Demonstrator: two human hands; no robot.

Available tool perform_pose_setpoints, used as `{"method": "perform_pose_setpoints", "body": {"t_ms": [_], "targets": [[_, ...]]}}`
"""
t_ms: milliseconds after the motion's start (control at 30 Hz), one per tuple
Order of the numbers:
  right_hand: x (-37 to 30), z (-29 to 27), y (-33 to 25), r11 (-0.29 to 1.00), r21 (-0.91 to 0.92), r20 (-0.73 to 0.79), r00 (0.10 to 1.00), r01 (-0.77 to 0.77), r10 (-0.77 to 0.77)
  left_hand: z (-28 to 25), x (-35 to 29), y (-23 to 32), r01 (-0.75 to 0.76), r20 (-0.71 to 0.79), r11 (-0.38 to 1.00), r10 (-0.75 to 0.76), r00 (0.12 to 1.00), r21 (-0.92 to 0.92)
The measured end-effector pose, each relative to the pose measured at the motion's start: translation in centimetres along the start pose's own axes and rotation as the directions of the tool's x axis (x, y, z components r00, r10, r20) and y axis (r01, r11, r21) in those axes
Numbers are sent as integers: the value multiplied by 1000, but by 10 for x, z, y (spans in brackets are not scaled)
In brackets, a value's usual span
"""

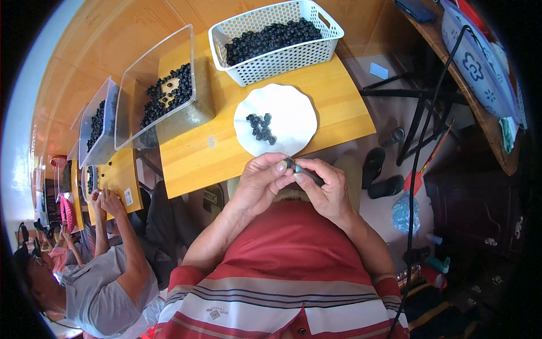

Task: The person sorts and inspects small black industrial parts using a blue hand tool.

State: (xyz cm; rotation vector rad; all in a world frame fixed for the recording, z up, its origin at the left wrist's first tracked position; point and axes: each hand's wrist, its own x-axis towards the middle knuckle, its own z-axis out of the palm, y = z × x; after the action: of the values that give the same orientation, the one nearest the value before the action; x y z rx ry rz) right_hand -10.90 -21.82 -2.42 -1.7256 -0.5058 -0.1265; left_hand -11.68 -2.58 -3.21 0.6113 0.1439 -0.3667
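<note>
Above my lap, my left hand (263, 179) and my right hand (324, 189) meet at the near edge of a scalloped white plate (299, 121). The left fingers pinch a small dark round piece (290, 163). My right hand is closed around a slim dark tool-like thing (312, 177), with a bit of teal near its tip; its exact kind is not clear. The two touch or nearly touch. On the plate lies a loose cluster of small dark round pieces (262, 129), bead- or berry-like.
The plate rests on a yellow wooden table (192, 169). Behind it stands a white perforated basket (276, 59) of dark pieces, with a clear plastic bin (195, 116) to its left. Another person (107, 277) works at far left. Dark slippers (387, 186) lie on the floor, right.
</note>
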Motion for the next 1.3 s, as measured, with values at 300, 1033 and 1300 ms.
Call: {"method": "perform_pose_setpoints", "body": {"t_ms": [300,1033,1300], "targets": [[-1,0,-1,999,45,8,1000,13,-14,-3,-3,-3,-21,40,999,20,999,40],[-2,1,-11,999,49,8,1000,24,-25,2,-12,-1,-101,38,993,99,994,58],[-2,4,-13,997,37,7,997,70,-71,-1,-14,-1,-84,88,996,83,993,9]]}}
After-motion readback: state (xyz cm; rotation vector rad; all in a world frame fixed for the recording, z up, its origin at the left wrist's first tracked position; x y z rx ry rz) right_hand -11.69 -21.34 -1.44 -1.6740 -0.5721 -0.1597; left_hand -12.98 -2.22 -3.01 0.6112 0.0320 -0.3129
